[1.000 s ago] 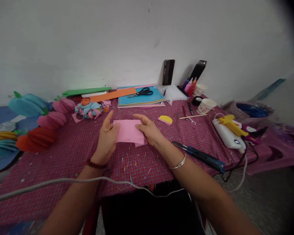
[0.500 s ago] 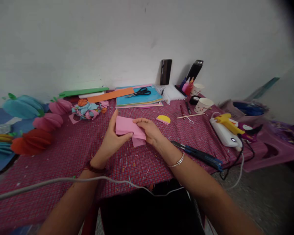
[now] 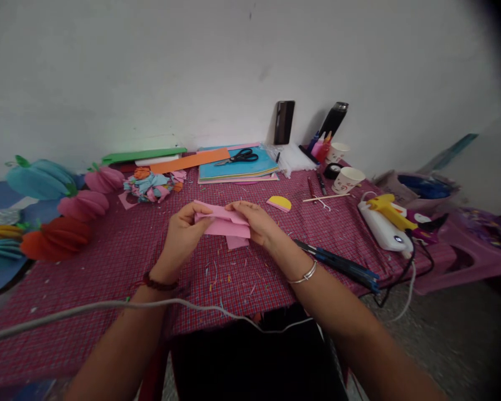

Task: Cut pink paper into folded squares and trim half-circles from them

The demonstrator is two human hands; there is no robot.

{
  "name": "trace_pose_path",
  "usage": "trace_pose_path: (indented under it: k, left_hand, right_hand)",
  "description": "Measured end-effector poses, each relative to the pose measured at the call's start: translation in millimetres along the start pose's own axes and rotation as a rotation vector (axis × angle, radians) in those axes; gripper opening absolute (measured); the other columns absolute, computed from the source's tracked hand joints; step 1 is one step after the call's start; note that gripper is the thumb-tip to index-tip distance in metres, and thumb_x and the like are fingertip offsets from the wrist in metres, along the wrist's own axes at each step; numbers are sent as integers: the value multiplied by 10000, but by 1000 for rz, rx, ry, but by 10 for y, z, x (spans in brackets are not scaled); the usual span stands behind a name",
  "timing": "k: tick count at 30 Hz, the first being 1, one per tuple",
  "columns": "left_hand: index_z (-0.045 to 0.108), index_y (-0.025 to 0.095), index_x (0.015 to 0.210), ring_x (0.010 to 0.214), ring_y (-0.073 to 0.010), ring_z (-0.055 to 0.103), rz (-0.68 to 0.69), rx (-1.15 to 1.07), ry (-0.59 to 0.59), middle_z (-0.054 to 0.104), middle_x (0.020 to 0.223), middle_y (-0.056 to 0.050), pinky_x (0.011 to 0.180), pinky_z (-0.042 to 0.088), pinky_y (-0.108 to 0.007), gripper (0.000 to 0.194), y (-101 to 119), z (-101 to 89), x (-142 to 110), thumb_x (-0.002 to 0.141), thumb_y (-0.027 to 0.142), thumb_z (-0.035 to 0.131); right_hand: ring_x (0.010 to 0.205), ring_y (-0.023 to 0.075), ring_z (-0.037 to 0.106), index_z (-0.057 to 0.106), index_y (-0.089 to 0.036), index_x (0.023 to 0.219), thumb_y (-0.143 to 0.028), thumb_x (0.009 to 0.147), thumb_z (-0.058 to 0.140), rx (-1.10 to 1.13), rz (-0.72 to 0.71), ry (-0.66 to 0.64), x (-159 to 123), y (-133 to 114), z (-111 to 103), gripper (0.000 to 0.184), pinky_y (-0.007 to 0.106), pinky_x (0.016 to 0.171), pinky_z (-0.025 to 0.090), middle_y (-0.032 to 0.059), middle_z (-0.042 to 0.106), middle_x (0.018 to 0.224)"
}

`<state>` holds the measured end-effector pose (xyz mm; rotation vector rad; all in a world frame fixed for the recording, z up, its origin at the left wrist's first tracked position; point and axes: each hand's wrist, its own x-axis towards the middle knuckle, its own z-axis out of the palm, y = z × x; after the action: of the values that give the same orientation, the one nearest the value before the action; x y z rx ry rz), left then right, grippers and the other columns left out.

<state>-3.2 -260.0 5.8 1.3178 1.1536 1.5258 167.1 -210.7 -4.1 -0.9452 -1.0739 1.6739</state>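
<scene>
Between my two hands, above the middle of the table, is a folded sheet of pink paper (image 3: 227, 227). My left hand (image 3: 181, 236) pinches its left end between thumb and fingers. At the right end, my right hand (image 3: 254, 221) grips the paper, its fingers over the upper edge and the thumb hidden. Another pink paper piece (image 3: 237, 242) shows just below the folded sheet; whether it is attached I cannot tell. A yellow and pink half-round paper piece (image 3: 279, 203) lies to the right of my right hand.
A long stapler (image 3: 338, 264) lies beside my right forearm. Scissors (image 3: 239, 156) rest on stacked coloured paper (image 3: 234, 170) at the back. Paper pumpkins (image 3: 56, 236) stand at left, near crumpled scraps (image 3: 152, 186). A yellow glue gun (image 3: 390, 210) is at right. A white cable (image 3: 183, 302) crosses in front.
My left hand has gone from spread fingers to a pinch on the paper's left end. The pink paper has tilted, showing a wider front flap. My right hand keeps its hold.
</scene>
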Motion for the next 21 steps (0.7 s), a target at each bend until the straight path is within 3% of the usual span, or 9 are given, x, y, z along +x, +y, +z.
trace_pose_path:
  k: [2,4,7,9,12,16,19,21]
  left_hand:
    - [684,181,734,622,-104,501,-10,-30,33,603,700,22,583,378,-208,108,-5,-12,20,673,209,767]
    - [684,178,735,601,-97,493,-36,-65,56,604,679,26,571,368,-207,129,-17,-21,37,664,225,780]
    - [672,176,746,591,-98,505,-91,-110,70,605,663,27,576,384,-212,153,-38,-25,57,659,233,784]
    - [661,169,728,598,-100,519,-118,-133,85,609,667,21,586,403,-215,157,-44,-21,65,650,229,784]
    - [655,164,708,594,-92,526,-136,-161,97,614,674,18,583,416,-207,157,-26,-8,66,629,207,783]
    - [672,179,764,603,-102,560,-154,-220,46,656,745,3,575,449,-215,194,46,5,53,594,137,754]
    - [688,174,790,718,-160,624,-151,-331,-41,684,851,-47,637,503,-268,158,82,2,54,638,214,706]
    - [693,167,757,733,-162,619,-133,-327,-29,676,847,-57,627,495,-262,133,68,-7,64,688,279,675]
  right_hand:
    - [881,180,588,695,-213,786,-376,800,620,-149,-193,6,-35,-71,-32,180,311,794,453,23,679,895]
    - [1088,206,552,700,-244,901,-412,841,604,-337,-429,-66,-82,-156,-60,203,359,941,408,35,664,1075]
    - [1177,231,522,688,-263,994,-373,794,690,-503,-609,-224,-139,-241,-67,228,406,1018,357,56,623,1195]
    - [1104,233,561,688,-251,932,-316,747,738,-544,-627,-227,-152,-243,-47,203,411,1001,373,57,645,1110]
    - [951,214,600,677,-237,825,-302,782,689,-531,-590,-167,-147,-197,-15,79,392,923,420,39,661,929]
    - [865,199,607,669,-222,730,-319,819,621,-483,-560,-153,-135,-163,-12,140,368,856,438,34,660,836]
    - [827,190,607,649,-216,679,-302,810,609,-468,-528,-145,-127,-159,-25,162,354,828,441,25,658,799]
    - [795,184,601,651,-212,685,-309,807,604,-453,-492,-154,-116,-150,-33,163,346,802,443,22,654,782]
